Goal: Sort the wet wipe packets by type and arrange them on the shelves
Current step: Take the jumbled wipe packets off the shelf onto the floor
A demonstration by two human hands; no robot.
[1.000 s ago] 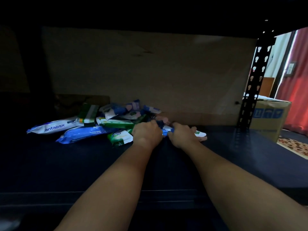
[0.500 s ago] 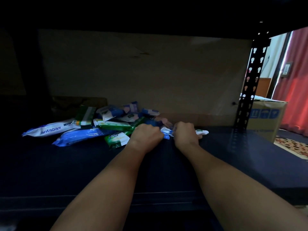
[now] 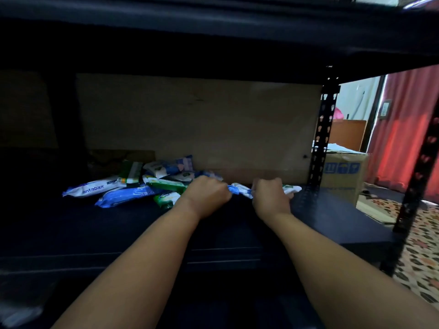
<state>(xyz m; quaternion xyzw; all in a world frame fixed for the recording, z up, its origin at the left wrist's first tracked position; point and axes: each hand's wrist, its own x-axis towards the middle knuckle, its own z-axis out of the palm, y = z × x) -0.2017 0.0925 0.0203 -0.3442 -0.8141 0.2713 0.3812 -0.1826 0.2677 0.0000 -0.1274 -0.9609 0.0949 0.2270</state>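
It is dim under the shelf [image 3: 213,224] where I reach; daylight comes only from the right, by the red curtain [image 3: 403,129]. My forearms catch some of it. The left side sinks into shadow, edges bend, and the lower left corner blurs.

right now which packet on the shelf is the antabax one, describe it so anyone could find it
Start at the dark shelf and find the heap of wet wipe packets left of the left hand. The antabax packet lies at the heap's far left end: long, white, the only one with "antabax" legible in blue.
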